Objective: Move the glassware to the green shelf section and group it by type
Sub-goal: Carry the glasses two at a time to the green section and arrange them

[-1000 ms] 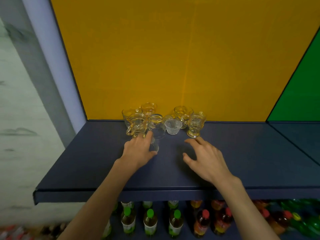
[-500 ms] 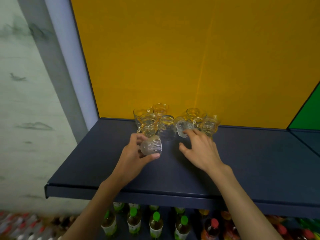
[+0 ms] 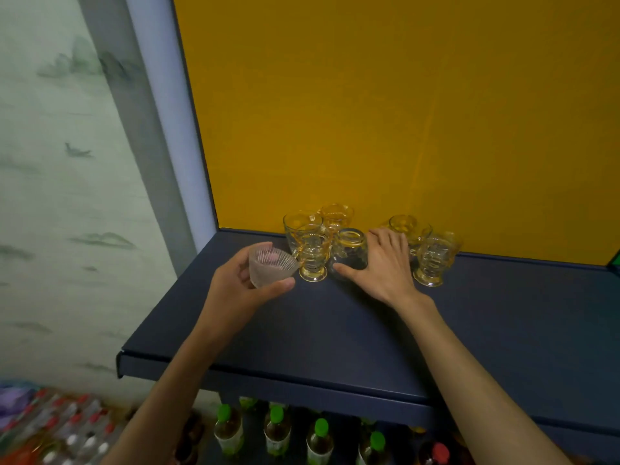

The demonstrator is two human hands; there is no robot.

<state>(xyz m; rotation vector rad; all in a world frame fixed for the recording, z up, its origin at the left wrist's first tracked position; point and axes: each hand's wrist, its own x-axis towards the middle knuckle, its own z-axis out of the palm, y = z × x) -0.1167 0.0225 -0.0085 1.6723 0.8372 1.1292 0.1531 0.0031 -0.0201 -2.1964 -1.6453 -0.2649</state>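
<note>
Several green-capped bottles (image 3: pixel 276 427) stand below the dark shelf (image 3: pixel 335 333). Above the shelf's left part, the left hand (image 3: pixel 235 290) grips a small ribbed glass cup (image 3: pixel 270 266), tilted, lifted off the surface. The right hand (image 3: pixel 385 263) curls around a clear tumbler (image 3: pixel 350 250), thumb on its near side. Footed amber glasses (image 3: pixel 313 256) cluster behind, against the yellow back panel (image 3: pixel 385 112).

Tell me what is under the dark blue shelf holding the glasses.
Under the dark blue shelf, bottles with green caps stand in a row, one red-capped bottle further right. The shelf edge and both forearms cover whatever sits deeper in.
</note>
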